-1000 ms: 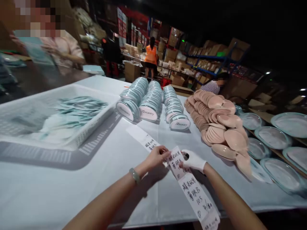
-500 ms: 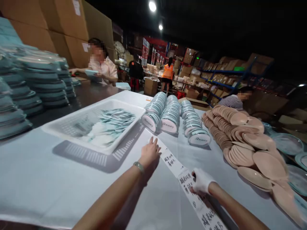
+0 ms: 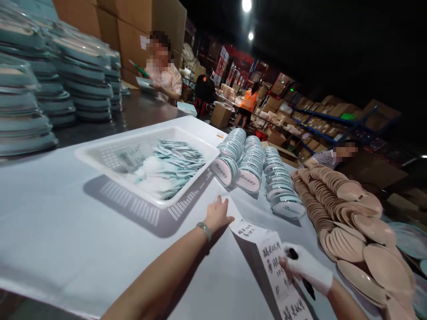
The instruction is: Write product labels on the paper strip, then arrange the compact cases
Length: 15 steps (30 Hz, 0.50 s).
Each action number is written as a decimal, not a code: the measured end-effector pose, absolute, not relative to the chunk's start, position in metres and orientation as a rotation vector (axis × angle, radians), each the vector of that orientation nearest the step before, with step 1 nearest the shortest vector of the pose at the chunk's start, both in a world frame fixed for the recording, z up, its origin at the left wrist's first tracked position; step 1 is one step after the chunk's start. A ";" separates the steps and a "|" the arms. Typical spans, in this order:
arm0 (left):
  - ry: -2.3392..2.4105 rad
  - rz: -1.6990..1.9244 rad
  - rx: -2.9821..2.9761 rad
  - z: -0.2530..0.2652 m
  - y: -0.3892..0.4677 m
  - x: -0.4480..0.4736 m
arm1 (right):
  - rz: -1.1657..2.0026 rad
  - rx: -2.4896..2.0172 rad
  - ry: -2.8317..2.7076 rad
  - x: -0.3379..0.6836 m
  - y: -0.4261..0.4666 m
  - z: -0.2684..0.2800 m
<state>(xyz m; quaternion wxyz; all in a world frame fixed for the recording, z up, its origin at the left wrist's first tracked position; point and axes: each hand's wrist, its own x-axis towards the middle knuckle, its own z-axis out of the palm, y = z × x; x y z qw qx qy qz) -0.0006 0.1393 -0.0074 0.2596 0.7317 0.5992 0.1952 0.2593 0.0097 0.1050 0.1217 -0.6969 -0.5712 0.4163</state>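
A long white paper strip (image 3: 271,249) with black handwriting runs over the white tabletop toward me, its near part bent up off the surface. My left hand (image 3: 218,215), bare with a bracelet at the wrist, rests its spread fingers on the strip's far end. A white glove covers much of my right hand (image 3: 310,266). It is closed around a black marker (image 3: 308,289), and its bare fingertips are at the strip's right edge. Whether they pinch the paper I cannot tell.
Left of the strip stands a white basket (image 3: 160,202) of pale packets. Beyond it are rows of round "beauty" packs (image 3: 248,180). Beige oval pads (image 3: 353,244) are heaped at right. Tall stacks of bluish packs (image 3: 88,84) stand at left. Several people work beyond.
The strip's middle, flat before, has lifted and buckled up. My right hand has shifted right with the marker. My left hand stays on the far end, and the view has turned left and tilted.
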 end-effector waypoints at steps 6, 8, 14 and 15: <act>1.504 0.679 1.779 -0.006 0.143 -0.011 | 1.290 -1.798 -1.629 0.221 0.079 0.070; 1.467 0.750 1.647 -0.005 0.147 -0.016 | 1.272 -1.763 -1.638 0.209 0.100 0.057; 1.403 0.912 1.081 0.002 0.158 -0.020 | 1.185 -1.660 -1.803 0.177 0.151 0.045; 1.400 0.940 0.992 0.004 0.158 -0.020 | 1.158 -1.673 -1.847 0.172 0.158 0.044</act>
